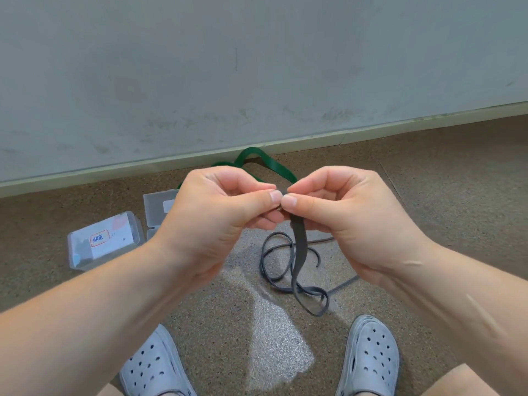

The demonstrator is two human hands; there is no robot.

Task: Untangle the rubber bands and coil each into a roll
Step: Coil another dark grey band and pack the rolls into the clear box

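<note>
Bare arms (94, 304) — grey perf. clogs (371, 358)

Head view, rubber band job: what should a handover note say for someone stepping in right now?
Left hand and right hand: both pinch the top end of the grey band between thumb and fingers, thumbs nearly meeting.
Grey band: it hangs from the pinch, and its lower part lies in loose loops on the floor.
Green band: loose on the floor by the wall, partly hidden behind the hands.
Labelled clear box: on the floor to the left.
Done: no finished roll is in sight.
Left: roll up the grey band, then coil the green one.
</note>
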